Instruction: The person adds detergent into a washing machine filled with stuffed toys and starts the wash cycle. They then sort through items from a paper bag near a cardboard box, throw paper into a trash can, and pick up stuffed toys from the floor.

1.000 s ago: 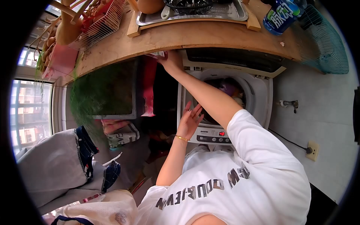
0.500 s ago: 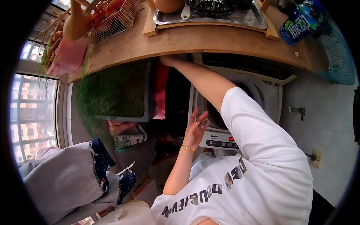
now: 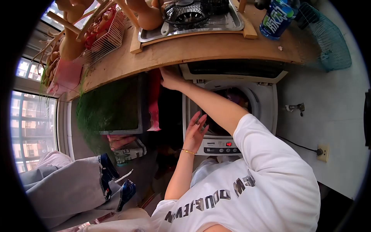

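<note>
At 11 o'clock in view, right hand [image 3: 170,79] by counter [image 3: 166,54] edge, just left of raised lid [image 3: 235,69]; fingertips hidden, can't tell if gripping. Left hand [image 3: 196,131] open, fingers loosely spread, 8 o'clock of tub. Washer [image 3: 270,116] at 3 o'clock, laundry [image 3: 234,96] inside, display [image 3: 228,144] reads 40. Red sheet [image 3: 154,104] at 7 o'clock from right hand.

A dark-lettered white T-shirt [image 3: 280,170] and a thin gold bracelet [image 3: 188,151] are worn.
</note>
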Demonstrator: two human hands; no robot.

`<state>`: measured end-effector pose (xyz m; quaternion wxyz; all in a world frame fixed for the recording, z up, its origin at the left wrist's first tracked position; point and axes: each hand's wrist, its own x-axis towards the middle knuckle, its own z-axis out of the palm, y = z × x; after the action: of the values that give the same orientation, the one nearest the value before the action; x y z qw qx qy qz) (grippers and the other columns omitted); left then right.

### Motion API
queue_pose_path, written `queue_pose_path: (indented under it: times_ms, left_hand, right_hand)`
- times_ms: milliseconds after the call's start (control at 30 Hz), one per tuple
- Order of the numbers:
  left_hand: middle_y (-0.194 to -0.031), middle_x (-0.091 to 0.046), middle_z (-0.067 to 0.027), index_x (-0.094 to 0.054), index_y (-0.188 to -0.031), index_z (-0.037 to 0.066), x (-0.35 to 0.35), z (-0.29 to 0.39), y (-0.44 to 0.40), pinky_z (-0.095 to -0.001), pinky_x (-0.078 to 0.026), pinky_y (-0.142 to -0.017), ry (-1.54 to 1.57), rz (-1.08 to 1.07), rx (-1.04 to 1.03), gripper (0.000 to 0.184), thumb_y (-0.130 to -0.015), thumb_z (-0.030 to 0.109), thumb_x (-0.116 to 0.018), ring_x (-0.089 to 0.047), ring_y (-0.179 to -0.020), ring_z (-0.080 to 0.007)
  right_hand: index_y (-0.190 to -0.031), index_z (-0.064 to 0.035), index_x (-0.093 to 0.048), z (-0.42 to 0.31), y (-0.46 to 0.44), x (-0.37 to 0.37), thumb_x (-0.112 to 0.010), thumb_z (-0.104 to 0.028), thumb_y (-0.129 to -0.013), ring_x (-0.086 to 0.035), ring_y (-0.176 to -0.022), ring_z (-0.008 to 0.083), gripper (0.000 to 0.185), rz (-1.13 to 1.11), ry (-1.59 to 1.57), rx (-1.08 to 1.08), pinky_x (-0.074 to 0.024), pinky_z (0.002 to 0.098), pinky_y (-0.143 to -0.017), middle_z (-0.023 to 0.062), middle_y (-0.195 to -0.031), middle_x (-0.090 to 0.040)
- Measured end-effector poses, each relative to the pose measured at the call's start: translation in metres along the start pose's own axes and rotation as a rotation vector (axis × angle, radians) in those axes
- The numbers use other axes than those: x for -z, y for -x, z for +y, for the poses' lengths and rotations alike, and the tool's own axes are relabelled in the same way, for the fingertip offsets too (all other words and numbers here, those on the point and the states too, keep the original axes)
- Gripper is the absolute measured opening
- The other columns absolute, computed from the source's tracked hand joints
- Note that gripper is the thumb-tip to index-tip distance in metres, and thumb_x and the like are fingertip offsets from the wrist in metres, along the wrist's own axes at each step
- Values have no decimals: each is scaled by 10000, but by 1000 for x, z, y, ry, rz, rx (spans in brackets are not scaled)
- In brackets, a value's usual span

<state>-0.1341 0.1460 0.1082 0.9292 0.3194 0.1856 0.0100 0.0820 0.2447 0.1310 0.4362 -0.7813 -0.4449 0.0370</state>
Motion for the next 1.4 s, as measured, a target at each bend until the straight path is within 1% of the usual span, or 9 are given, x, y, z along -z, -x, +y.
queue_pose_path:
  times_ms: [33,100,200,333,600,733,867,1167,1400]
  left_hand:
    - [-1387,-435,-74,-347,-1400,139,-3,-1,-3,-386,-267,-1058,-20,-3,14,582,-885,258,-588,-348,-1305,-174]
    - [-1285,-495,-19,-395,-1359,158,-10,-3,-7,-427,-272,-1076,-54,42,40,560,-846,247,-601,-394,-1262,-176]
    - [-1177,-525,38,-416,-1341,168,-11,-13,-16,-421,-286,-1068,-58,20,76,515,-860,226,-589,-440,-1194,-153]
    - [-1405,-410,-83,-322,-1423,138,-29,-19,-27,-380,-262,-1067,-87,-94,123,581,-895,216,-550,-333,-1315,-188]
    - [-1417,-400,-93,-323,-1424,126,-71,-29,-31,-390,-266,-1082,-98,-185,158,597,-888,210,-573,-325,-1333,-205]
    - [-1424,-392,-92,-312,-1431,124,-83,-26,-23,-396,-282,-1085,-102,-200,135,613,-883,204,-575,-324,-1338,-202]
    - [-1418,-398,-93,-320,-1425,120,-86,-19,-18,-405,-293,-1083,-91,-177,89,602,-879,182,-566,-349,-1322,-198]
    - [-1385,-426,-97,-340,-1411,114,-98,-14,-13,-397,-314,-1068,-98,-164,26,559,-893,167,-542,-374,-1298,-200]
    - [-1380,-431,-98,-342,-1409,101,-107,-14,-7,-400,-312,-1070,-107,-191,-4,552,-892,151,-531,-379,-1296,-205]
  right_hand:
    - [-1334,-53,-384,-6,22,8,-611,-42,-705,-402,-1236,398,670,126,-16,41,-347,442,-1033,252,-1325,-422]
    - [-1394,-80,-304,-25,74,44,-607,-47,-754,-346,-1294,381,709,61,-101,19,-321,436,-1055,196,-1424,-325]
    - [-1352,-92,-376,-44,137,108,-582,-19,-772,-382,-1283,340,620,155,-172,54,-319,419,-1057,154,-1394,-389]
    - [-1251,-47,-467,-50,187,195,-550,24,-766,-478,-1186,339,497,407,-110,12,-378,385,-994,153,-1270,-510]
    - [-1212,-5,-473,-29,186,320,-585,-21,-817,-537,-1123,271,410,764,60,21,-411,350,-958,135,-1201,-565]
    - [-1242,-9,-440,-17,157,344,-650,-57,-810,-520,-1162,253,483,806,67,-27,-398,360,-992,162,-1224,-547]
    - [-1268,20,-378,6,127,354,-720,-120,-771,-478,-1186,331,619,843,57,-36,-379,396,-998,223,-1244,-481]
    - [-1302,22,-340,2,87,372,-796,-309,-712,-482,-1201,311,816,746,-18,-109,-393,385,-988,226,-1268,-473]
    - [-1218,-4,-371,-6,80,378,-805,-289,-690,-563,-1047,294,741,743,-31,-100,-452,375,-881,176,-1118,-547]
